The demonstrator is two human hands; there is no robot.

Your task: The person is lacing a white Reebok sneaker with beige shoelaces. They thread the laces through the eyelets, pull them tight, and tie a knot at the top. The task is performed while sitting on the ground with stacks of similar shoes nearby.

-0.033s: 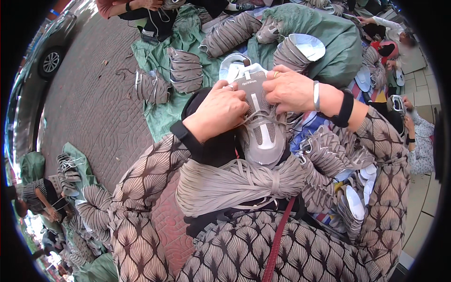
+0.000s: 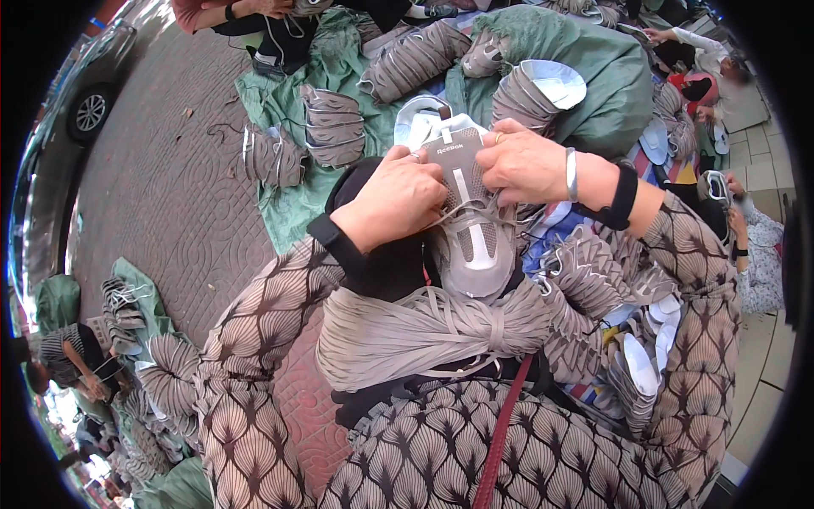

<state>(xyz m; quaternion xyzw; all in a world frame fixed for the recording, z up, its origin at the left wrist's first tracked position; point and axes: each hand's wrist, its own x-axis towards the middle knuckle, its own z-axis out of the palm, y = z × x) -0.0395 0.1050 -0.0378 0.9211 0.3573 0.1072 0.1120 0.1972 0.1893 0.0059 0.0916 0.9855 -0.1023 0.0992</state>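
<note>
Through the head view, my only window on this, I see a grey-brown shoe [image 2: 468, 197] held over the person's lap, its toe pointing back toward the body and its pale heel opening facing away. The left hand [image 2: 398, 197] has its fingers curled in, pinching the shoe's left edge near the tongue; the right hand [image 2: 527, 165] pinches the opposite edge, its knuckles bent and its thumb side turned up. Whether either hand also grips a lace, I cannot tell, since the fingers cover that spot. Thin laces [image 2: 462, 212] cross the shoe between the hands. Just below the toe, a thick bundle of laces [image 2: 407, 339] lies across the lap, tied near its right end. I make out a silver bracelet [image 2: 571, 174] and a black band on the right wrist, and another black band on the left. To the right of the lap sit nested shoe uppers [image 2: 585, 276]; past the hands, more stacks [image 2: 335, 127] stand on a green sheet [image 2: 284, 225] beside a bulging green sack [image 2: 598, 102]. At the upper left I see a parked car [image 2: 72, 127] on patterned paving [image 2: 174, 161], and near the top edge a co-worker's hands [image 2: 273, 7] hold another shoe piece.
</note>
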